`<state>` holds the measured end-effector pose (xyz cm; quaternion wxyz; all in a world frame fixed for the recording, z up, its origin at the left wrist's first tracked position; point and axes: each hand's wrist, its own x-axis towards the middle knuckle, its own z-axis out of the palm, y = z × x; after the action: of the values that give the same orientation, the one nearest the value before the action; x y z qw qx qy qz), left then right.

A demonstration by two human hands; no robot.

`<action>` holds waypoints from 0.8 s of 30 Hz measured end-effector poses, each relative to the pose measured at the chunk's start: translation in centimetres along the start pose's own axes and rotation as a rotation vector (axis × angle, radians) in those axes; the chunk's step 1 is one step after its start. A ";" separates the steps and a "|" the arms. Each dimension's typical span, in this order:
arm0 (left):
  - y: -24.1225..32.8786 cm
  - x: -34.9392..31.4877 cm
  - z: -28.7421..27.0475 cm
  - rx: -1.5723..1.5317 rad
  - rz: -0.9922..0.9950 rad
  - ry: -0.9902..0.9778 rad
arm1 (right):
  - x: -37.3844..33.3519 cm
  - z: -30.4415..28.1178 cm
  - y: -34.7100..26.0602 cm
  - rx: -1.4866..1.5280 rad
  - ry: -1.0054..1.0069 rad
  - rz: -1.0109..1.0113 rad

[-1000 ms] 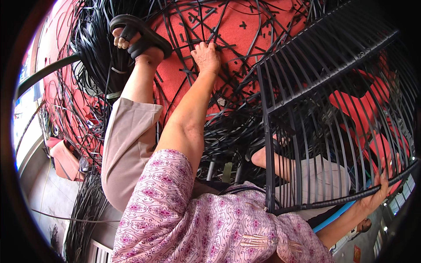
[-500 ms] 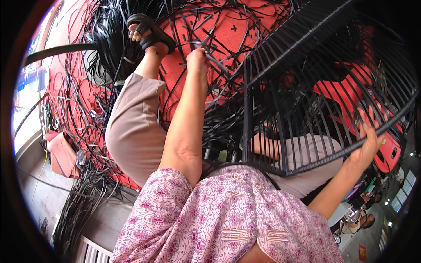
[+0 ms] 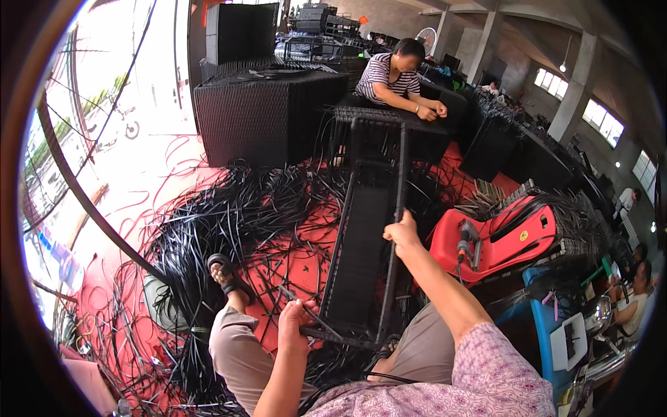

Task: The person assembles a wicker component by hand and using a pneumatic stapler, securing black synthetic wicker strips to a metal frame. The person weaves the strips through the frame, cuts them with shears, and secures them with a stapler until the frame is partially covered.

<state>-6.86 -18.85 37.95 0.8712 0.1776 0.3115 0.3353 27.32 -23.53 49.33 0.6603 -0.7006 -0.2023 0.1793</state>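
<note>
A long black furniture frame (image 3: pixel 393 278), partly woven with dark strips, stands tilted in front of my knees. A dark woven panel (image 3: pixel 358 254) fills part of its length. My right hand (image 3: pixel 403 233) is closed round the frame's right side bar. Beside the frame's near left corner, my left hand (image 3: pixel 294 318) is closed on a flat dark plastic strip (image 3: pixel 318 321), whose ends stick out past the fingers. Where the strip meets the frame is too small to tell.
A heap of black strips (image 3: pixel 229 222) spreads over the red floor (image 3: pixel 167 156) ahead and left. A red plastic seat (image 3: pixel 493 240) with a power tool (image 3: pixel 465 243) on it stands right. Beyond, a co-worker (image 3: pixel 392 80) leans over black woven furniture (image 3: pixel 264 111). A blue chair (image 3: pixel 540 333) stands at right.
My view has lifted from my lap to the workshop. The frame has swung from my right side to upright before me; my right hand still grips it, and my left still holds the strip.
</note>
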 end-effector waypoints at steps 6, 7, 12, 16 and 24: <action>2.7 -5.5 2.1 0.042 0.078 0.104 | 0.7 1.6 5.7 0.111 -0.037 0.395; 2.7 -5.2 1.9 0.069 0.077 0.101 | 1.4 0.6 6.2 0.059 -0.083 0.348; 1.1 -5.4 0.4 -0.096 -0.029 -0.149 | 1.0 -7.1 9.1 -0.079 -0.090 0.293; 4.4 -9.0 3.2 0.085 0.121 -0.246 | 2.3 -7.3 9.1 -0.536 0.024 0.012; 13.3 -17.5 3.0 0.663 0.607 0.032 | 1.4 -3.3 7.0 -0.861 0.296 -0.546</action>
<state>-21.36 -21.89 54.47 0.6244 0.5254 0.3493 0.4605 30.51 -25.93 42.58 0.3570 -0.8480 -0.3373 -0.1992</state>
